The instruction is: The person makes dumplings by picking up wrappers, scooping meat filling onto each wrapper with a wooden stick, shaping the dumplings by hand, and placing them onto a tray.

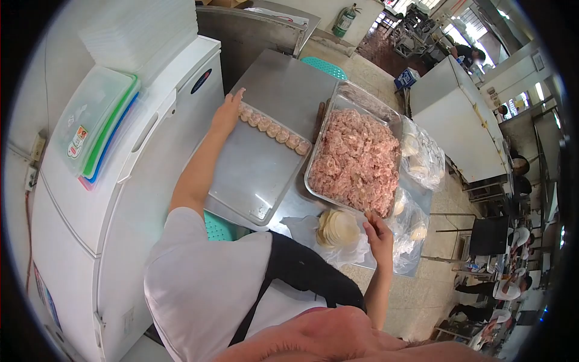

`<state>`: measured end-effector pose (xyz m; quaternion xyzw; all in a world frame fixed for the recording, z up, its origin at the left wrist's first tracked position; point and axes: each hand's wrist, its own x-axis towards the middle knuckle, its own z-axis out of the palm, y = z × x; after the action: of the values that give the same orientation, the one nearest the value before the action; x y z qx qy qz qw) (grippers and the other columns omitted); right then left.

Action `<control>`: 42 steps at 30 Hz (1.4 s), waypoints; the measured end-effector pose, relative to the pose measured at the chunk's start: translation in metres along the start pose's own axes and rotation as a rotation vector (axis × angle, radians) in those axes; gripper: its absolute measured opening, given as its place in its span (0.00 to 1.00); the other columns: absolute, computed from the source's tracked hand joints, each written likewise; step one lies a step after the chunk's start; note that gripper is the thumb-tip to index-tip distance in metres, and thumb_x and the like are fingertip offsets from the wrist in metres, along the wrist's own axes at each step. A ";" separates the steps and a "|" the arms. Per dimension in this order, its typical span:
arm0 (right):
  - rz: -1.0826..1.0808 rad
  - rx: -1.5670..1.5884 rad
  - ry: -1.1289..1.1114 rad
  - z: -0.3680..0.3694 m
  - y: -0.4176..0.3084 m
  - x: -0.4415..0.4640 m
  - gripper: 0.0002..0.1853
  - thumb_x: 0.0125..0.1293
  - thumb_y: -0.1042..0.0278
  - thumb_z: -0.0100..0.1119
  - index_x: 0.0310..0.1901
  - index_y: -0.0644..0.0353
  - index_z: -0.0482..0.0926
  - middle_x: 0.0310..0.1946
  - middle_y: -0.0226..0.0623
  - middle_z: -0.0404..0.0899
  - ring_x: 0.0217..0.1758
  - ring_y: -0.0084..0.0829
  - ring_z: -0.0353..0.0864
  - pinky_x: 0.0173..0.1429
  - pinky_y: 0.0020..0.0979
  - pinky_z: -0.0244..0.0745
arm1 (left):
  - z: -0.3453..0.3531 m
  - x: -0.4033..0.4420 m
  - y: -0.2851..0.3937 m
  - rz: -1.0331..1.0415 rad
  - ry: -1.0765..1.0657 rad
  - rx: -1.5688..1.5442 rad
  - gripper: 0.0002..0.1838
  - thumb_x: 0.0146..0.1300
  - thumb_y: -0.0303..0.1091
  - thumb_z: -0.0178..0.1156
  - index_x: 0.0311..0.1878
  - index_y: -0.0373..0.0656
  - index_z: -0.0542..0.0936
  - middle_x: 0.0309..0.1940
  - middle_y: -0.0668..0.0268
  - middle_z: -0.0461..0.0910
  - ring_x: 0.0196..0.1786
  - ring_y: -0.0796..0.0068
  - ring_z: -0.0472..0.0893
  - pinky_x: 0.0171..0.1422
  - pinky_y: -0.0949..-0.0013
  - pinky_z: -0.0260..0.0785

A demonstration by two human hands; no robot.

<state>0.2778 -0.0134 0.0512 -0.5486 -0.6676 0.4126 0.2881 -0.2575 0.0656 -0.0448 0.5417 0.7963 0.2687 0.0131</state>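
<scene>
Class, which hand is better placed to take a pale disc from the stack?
Probably the right hand: it is near the stack of discs, while the left hand is farther off, by one end of the dumpling row.

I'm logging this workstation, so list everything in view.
Tray: one, grey, centre
Filled pieces: one row, beige, tray's far edge
Metal pan: one, silver, right of tray
Minced filling: one heap, pink, in pan
Round wrappers: one stack, cream, near pan
Plastic bags: at least two, clear, right of pan
Perforated surfaces: two, teal, beyond and before tray
Appliance: one, white, left
Lidded containers: several, clear with coloured edges, on appliance
Container stack: one, translucent, on appliance
Fire extinguisher: one, green, background wall
Cabinet: one, white, right background
Other people: several, mixed clothing, right background
Shirt: one, white, worn
Apron: one, black, worn
Left hand: one, bare, tray's far edge
Right hand: one, bare, pan's near edge
</scene>
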 end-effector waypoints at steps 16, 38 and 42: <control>-0.331 -1.140 -0.145 -0.131 0.001 0.077 0.21 0.70 0.48 0.53 0.32 0.57 0.84 0.31 0.46 0.82 0.34 0.49 0.82 0.39 0.46 0.76 | -0.039 -0.199 -0.053 -0.377 0.188 0.369 0.24 0.59 0.24 0.58 0.59 0.56 0.79 0.50 0.62 0.77 0.53 0.57 0.76 0.56 0.56 0.71; -0.820 -0.975 -0.119 -0.101 0.066 0.119 0.19 0.71 0.53 0.51 0.27 0.56 0.80 0.25 0.41 0.82 0.29 0.43 0.84 0.32 0.43 0.78 | 0.002 -0.250 0.279 0.291 -0.191 -0.462 0.20 0.58 0.32 0.65 0.55 0.45 0.78 0.57 0.55 0.75 0.63 0.53 0.71 0.68 0.56 0.64; -0.765 -0.894 -0.246 -0.086 0.077 0.090 0.21 0.73 0.51 0.49 0.28 0.57 0.80 0.24 0.43 0.82 0.29 0.46 0.83 0.35 0.46 0.78 | 0.008 -0.256 0.319 0.408 -0.391 -0.478 0.19 0.56 0.33 0.68 0.52 0.45 0.80 0.50 0.59 0.75 0.55 0.57 0.74 0.62 0.59 0.67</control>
<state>0.3671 0.0981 0.0210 -0.2857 -0.9549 0.0194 0.0784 0.1233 -0.0678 0.0206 0.7120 0.5693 0.3356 0.2372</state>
